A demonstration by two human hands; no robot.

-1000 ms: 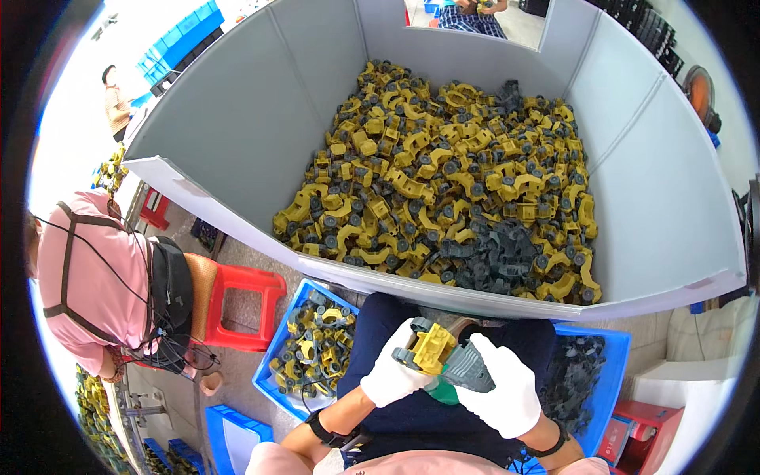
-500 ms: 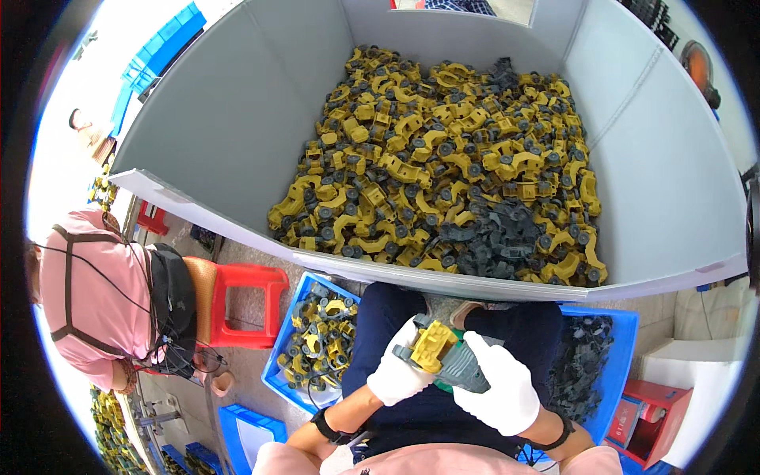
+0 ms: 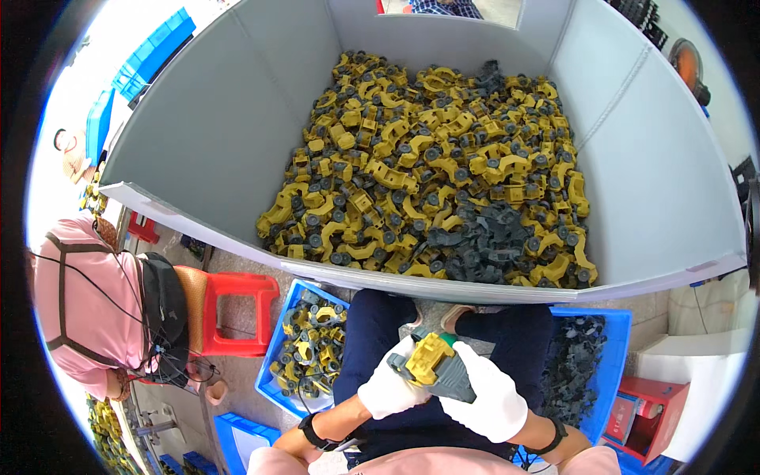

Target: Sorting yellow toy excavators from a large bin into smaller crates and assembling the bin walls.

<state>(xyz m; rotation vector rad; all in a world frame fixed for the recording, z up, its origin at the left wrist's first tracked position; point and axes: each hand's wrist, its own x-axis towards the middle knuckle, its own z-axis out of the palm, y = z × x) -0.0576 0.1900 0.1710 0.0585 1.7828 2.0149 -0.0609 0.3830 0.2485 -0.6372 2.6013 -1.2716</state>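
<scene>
Both my hands wear white gloves and meet over my lap. My left hand [image 3: 389, 389] grips a yellow toy vehicle body [image 3: 430, 355]. My right hand [image 3: 489, 392] holds a dark grey plastic part [image 3: 452, 376] pressed against the yellow piece. In front of my knees stands a big grey bin [image 3: 198, 170] heaped with yellow toy vehicle parts [image 3: 419, 166] and a cluster of dark grey parts [image 3: 487, 245].
A blue crate [image 3: 277, 360] of yellow parts sits by my left leg, and a blue crate [image 3: 613, 348] of dark grey parts by my right. A red stool [image 3: 237, 313] and a person in pink [image 3: 87, 309] are at the left. A red box [image 3: 661, 416] stands at the lower right.
My hands stay together on the yellow and grey pieces, turning them slightly. The view has tilted, so the bin appears larger and closer.
</scene>
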